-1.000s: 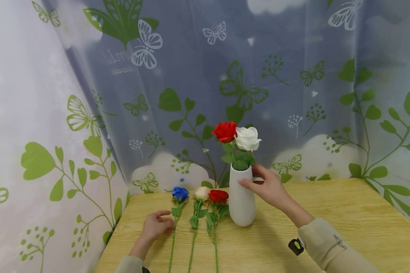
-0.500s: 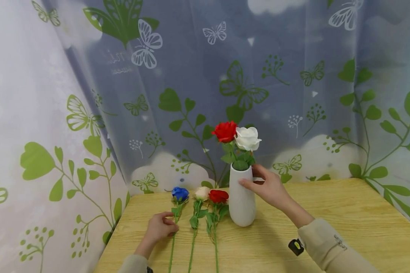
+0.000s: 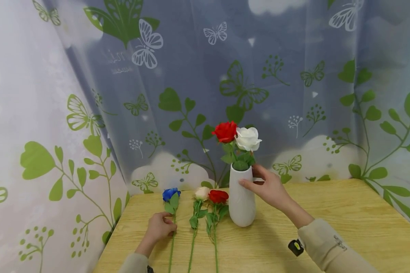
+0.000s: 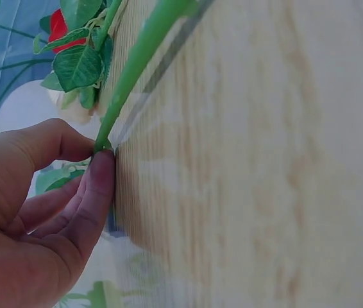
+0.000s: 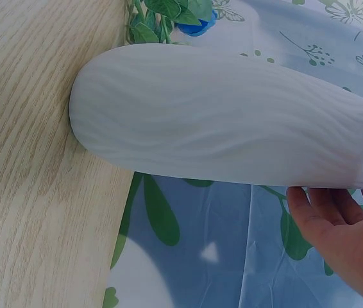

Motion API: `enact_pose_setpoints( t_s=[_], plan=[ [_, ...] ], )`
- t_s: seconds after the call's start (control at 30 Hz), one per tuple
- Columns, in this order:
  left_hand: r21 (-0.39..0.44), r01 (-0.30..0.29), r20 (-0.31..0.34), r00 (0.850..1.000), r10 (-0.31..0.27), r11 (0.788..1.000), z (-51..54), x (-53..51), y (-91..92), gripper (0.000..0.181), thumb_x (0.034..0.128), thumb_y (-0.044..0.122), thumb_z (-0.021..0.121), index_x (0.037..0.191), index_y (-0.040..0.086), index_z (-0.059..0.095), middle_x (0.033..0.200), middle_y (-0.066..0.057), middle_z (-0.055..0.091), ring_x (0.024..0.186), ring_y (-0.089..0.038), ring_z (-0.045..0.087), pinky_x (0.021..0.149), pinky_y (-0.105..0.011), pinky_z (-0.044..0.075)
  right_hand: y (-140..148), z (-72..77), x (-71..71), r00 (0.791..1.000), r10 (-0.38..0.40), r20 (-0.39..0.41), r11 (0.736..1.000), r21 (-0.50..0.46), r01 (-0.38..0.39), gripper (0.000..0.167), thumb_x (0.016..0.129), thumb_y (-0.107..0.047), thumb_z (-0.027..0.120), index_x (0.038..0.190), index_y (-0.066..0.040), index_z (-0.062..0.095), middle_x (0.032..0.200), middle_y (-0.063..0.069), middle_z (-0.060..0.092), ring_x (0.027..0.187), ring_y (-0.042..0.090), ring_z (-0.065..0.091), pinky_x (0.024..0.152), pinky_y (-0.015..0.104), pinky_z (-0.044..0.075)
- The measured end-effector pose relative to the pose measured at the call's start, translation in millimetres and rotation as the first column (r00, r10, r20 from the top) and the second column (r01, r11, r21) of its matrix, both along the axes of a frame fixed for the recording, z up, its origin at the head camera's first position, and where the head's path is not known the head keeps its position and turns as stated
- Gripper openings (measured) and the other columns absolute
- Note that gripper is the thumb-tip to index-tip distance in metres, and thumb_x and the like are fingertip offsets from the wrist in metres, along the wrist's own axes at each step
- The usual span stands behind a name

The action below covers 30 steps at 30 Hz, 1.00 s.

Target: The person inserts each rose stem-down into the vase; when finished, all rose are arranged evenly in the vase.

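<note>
My left hand (image 3: 160, 226) pinches the green stem of a blue rose (image 3: 169, 194) that lies on the table. In the left wrist view, thumb and fingertips meet on that stem (image 4: 136, 64), close to the wood. A white vase (image 3: 242, 203) stands upright, holding a red rose (image 3: 225, 131) and a white rose (image 3: 248, 138). Around the vase's upper part, my right hand (image 3: 269, 188) keeps its grip, thumb on the near side. The right wrist view has the vase's rippled wall (image 5: 220, 115) with fingers along its edge.
Between the blue rose and the vase lie a cream rose (image 3: 202, 193) and another red rose (image 3: 218, 196), stems toward me. Behind the wooden table (image 3: 314, 216) hangs a patterned curtain (image 3: 191, 76). A small black device (image 3: 295, 247) sits at the right sleeve cuff.
My left hand has moved onto the blue rose's stem and pinched it. The bloom has shifted slightly left and its leaves have turned. The right hand and vase have stayed put.
</note>
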<state>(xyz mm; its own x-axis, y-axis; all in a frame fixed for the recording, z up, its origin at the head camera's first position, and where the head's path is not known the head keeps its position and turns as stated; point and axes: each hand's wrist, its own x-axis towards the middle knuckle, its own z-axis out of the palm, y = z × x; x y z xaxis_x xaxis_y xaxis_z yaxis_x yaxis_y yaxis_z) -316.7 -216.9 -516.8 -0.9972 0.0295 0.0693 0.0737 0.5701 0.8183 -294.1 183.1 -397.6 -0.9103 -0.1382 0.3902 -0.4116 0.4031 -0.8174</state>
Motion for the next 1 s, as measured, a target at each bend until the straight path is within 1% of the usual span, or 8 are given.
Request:
enact_pose_setpoints(
  t_s=[0.1, 0.27, 0.37, 0.47, 0.57, 0.73, 0.9, 1.0],
  plan=[
    [0.024, -0.014, 0.005, 1.0, 0.014, 1.0, -0.1, 0.0, -0.6, 0.048, 0.0737, -0.006, 0.075, 0.12, -0.014, 0.071, 0.079, -0.01, 0.075, 0.058, -0.018, 0.07, 0.056, -0.03, 0.061, 0, -0.8, 0.0, 1.0, 0.0, 0.0, 1.0, -0.001, 0.0, 0.05, 0.098, -0.035, 0.078, 0.14, -0.013, 0.062, 0.135, 0.015, 0.069, 0.124, 0.033, 0.067, 0.1, 0.05, 0.061],
    [0.066, -0.025, 0.01, 1.0, 0.025, 0.998, 3.1, 0.1, -1.5, 0.046, 0.0762, -0.005, 0.073, 0.122, -0.015, 0.071, 0.086, -0.018, 0.079, 0.06, -0.019, 0.07, 0.057, -0.028, 0.057, 0, -0.8, -0.6, 1.0, 0.002, -0.005, 1.0, -0.005, -0.002, 0.051, 0.097, -0.035, 0.078, 0.14, -0.013, 0.062, 0.135, 0.015, 0.068, 0.124, 0.034, 0.067, 0.1, 0.05, 0.061],
    [0.105, -0.034, 0.018, 0.999, 0.032, 0.994, 6.3, 0.0, -1.1, 0.047, 0.0794, -0.005, 0.073, 0.125, -0.016, 0.069, 0.094, -0.022, 0.079, 0.067, -0.02, 0.072, 0.06, -0.03, 0.059, 1, -0.4, -1.2, 1.0, 0.007, -0.007, 1.0, -0.007, -0.007, 0.052, 0.097, -0.034, 0.078, 0.141, -0.012, 0.061, 0.135, 0.015, 0.068, 0.124, 0.034, 0.067, 0.099, 0.05, 0.061],
    [0.182, -0.041, 0.032, 0.999, 0.036, 0.982, 9.9, -0.5, 0.2, 0.049, 0.0827, -0.007, 0.073, 0.129, -0.018, 0.064, 0.101, -0.026, 0.077, 0.075, -0.022, 0.074, 0.064, -0.035, 0.063, 1, -0.2, -1.5, 1.0, 0.009, -0.004, 1.0, -0.008, -0.009, 0.052, 0.097, -0.035, 0.078, 0.141, -0.012, 0.061, 0.135, 0.015, 0.068, 0.124, 0.033, 0.067, 0.099, 0.049, 0.061],
    [0.268, -0.045, 0.053, 0.998, 0.032, 0.962, 14.3, -0.4, 1.9, 0.05, 0.0866, -0.01, 0.071, 0.134, -0.019, 0.06, 0.104, -0.027, 0.075, 0.08, -0.022, 0.074, 0.069, -0.037, 0.066, 1, -0.2, -1.8, 1.0, 0.009, -0.001, 1.0, -0.011, -0.009, 0.051, 0.097, -0.035, 0.078, 0.14, -0.013, 0.062, 0.135, 0.015, 0.069, 0.124, 0.033, 0.067, 0.099, 0.049, 0.061],
    [0.403, -0.043, 0.095, 0.995, 0.005, 0.914, 26.8, 4.5, 4.9, 0.05, 0.095, -0.01, 0.067, 0.143, -0.016, 0.054, 0.11, -0.026, 0.07, 0.085, -0.023, 0.074, 0.074, -0.04, 0.067, 1, -0.1, -1.6, 1.0, 0.015, 0.006, 1.0, -0.018, -0.015, 0.05, 0.097, -0.035, 0.079, 0.139, -0.013, 0.063, 0.135, 0.015, 0.069, 0.124, 0.033, 0.067, 0.099, 0.049, 0.061],
    [0.48, -0.038, 0.117, 0.993, -0.021, 0.877, 41.4, 8.7, 9.3, 0.053, 0.0994, -0.005, 0.066, 0.149, -0.011, 0.05, 0.119, -0.021, 0.068, 0.096, -0.024, 0.074, 0.078, -0.04, 0.067, 1, -1.1, -1.1, 1.0, 0.013, 0.009, 1.0, -0.015, -0.013, 0.051, 0.097, -0.035, 0.079, 0.14, -0.013, 0.062, 0.136, 0.015, 0.068, 0.125, 0.033, 0.067, 0.1, 0.05, 0.061],
    [0.515, -0.029, 0.118, 0.992, -0.037, 0.857, 49.2, 11.1, 11.1, 0.055, 0.1003, -0.004, 0.065, 0.152, -0.009, 0.047, 0.12, -0.017, 0.068, 0.098, -0.022, 0.074, 0.081, -0.04, 0.067, 0, -1.2, -1.3, 1.0, 0.01, 0.005, 1.0, -0.011, -0.01, 0.051, 0.097, -0.035, 0.078, 0.14, -0.013, 0.062, 0.136, 0.015, 0.068, 0.125, 0.033, 0.067, 0.1, 0.05, 0.061]
  ],
)
